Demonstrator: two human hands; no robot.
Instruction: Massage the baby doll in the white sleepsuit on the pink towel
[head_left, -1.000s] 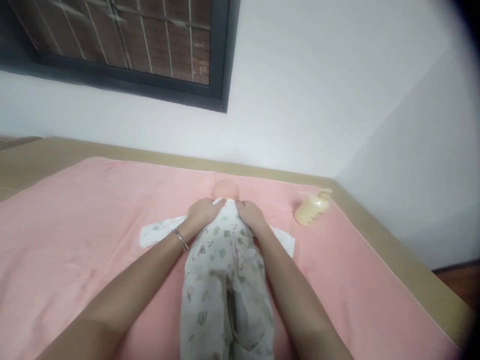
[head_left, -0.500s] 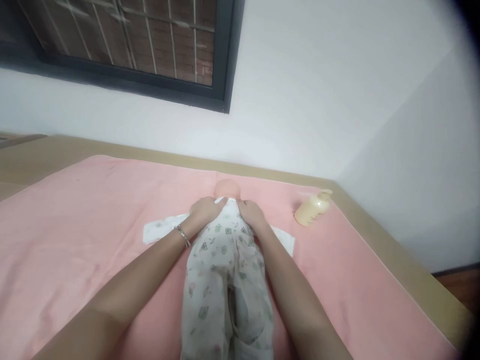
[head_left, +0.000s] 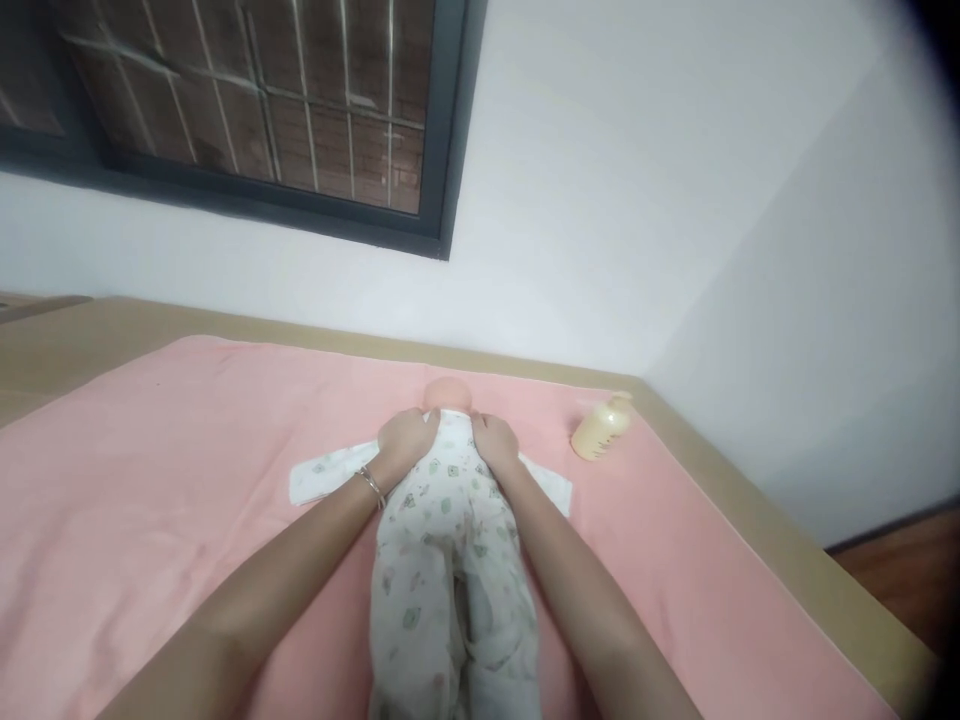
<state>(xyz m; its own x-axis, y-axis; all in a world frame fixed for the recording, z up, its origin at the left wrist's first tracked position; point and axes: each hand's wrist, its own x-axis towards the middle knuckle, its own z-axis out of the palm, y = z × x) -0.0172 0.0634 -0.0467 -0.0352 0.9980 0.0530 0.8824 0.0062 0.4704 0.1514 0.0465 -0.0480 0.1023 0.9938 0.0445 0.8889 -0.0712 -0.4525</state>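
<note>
A baby doll (head_left: 448,393) lies lengthwise before me, dressed in a white printed onesie (head_left: 451,500) with small green figures. Only the rounded top of its head shows past the collar. At the collar's left side, my left hand (head_left: 407,440) is closed on the onesie, thumb on top of the cloth. My right hand (head_left: 495,443) grips the opposite shoulder the same way. The fingers underneath are hidden. The sleeves spread flat to both sides, the left one (head_left: 330,472) partly behind my wrist. The legs run toward me and out of view at the bottom.
A pink sheet (head_left: 172,480) with soft creases lies under the doll on a wooden surface (head_left: 757,480). Right of the doll is a pale yellow pump bottle (head_left: 602,428). A white wall (head_left: 570,180) and a dark-framed barred window (head_left: 262,110) stand beyond.
My view has tilted slightly up, so the window and bottle appear lower. Both hands keep their hold at the doll's shoulders, and the onesie looks nearly unchanged.
</note>
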